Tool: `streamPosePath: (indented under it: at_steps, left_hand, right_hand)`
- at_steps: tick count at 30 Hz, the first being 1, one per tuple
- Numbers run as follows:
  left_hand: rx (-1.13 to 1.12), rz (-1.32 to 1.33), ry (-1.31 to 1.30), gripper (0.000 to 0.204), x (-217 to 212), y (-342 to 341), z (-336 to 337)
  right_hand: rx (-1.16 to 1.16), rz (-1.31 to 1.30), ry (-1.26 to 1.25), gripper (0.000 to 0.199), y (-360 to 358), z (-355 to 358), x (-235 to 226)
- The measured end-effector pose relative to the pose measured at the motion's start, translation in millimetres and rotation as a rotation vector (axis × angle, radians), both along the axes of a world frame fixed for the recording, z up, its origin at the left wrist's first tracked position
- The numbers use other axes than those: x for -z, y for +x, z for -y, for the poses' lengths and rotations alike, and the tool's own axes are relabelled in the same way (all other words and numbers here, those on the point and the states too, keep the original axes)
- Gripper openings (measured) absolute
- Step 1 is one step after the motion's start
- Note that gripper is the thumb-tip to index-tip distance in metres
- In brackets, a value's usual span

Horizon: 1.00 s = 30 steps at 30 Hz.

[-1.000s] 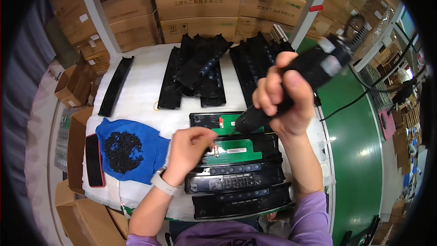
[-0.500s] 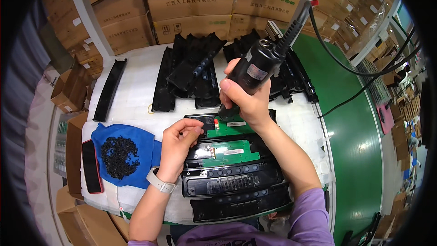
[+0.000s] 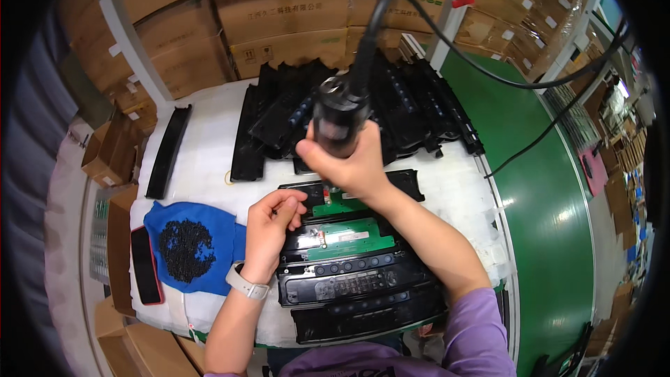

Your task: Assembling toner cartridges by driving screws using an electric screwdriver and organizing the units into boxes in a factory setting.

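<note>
Took the far green circuit board (image 3: 340, 207) as landmark: set in the far black panel (image 3: 405, 183) on the bench (image 3: 457, 230), with long axis running left to right. Noted right grip (image 3: 351, 167) directly above the landmark, judged nearer to it than the left, and clenched around a black power screwdriver (image 3: 338, 122). Observed screwdriver standing near upright, crosswise to that long axis, with cable (image 3: 527, 86) arching off to the right of the landmark. Unable to confirm bit contact, with tip masked by the right grip. Found left grip (image 3: 272, 213) just left of the landmark, by the left end of the panel, with fingers curled toward thumb; not possible to determine whether pinching anything. Recorded near green circuit board (image 3: 370, 241) on the wearer's side of the landmark, roughly parallel to it, and a heap of small black parts (image 3: 187, 251) on blue cloth (image 3: 227, 234), well left of it. Compared with half a second earlier, found screwdriver straightened from a rightward lean and shifted left over the landmark; observed left grip little changed.
</note>
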<state>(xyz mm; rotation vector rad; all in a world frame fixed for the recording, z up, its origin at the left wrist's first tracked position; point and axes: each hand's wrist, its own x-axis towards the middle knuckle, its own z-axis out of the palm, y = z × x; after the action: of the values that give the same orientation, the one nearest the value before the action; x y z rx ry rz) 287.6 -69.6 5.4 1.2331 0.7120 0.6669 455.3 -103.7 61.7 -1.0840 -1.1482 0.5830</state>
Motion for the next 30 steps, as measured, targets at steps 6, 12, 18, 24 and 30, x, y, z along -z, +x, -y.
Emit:
streamPosePath:
  at_steps: [6, 12, 18, 24, 30]
  left_hand:
    - [-0.003, 0.071, -0.021, 0.016, -1.6, 3.2, 5.4]
    - [0.057, 0.2, -0.084, 0.017, -9.4, -8.7, 11.0]
    - [0.15, 0.233, -0.089, 0.016, -8.5, -3.7, 14.6]
    - [0.161, 0.219, -0.074, 0.017, -4.6, -7.8, 13.2]
    - [0.104, 0.179, -0.202, 0.019, -14.3, -1.8, 26.4]
  right_hand:
    - [-0.075, -0.043, 0.134, 0.023, 7.1, 23.1, -25.2]
    - [-0.274, -0.609, 0.361, 0.02, 4.7, 40.3, -41.3]
    - [-0.268, -0.749, 0.383, 0.016, 3.4, 52.0, -45.5]
    - [-0.239, -0.79, 0.349, 0.016, 1.8, 49.6, -42.8]
    - [-0.13, -0.818, 0.331, 0.015, 7.8, 46.4, -43.3]
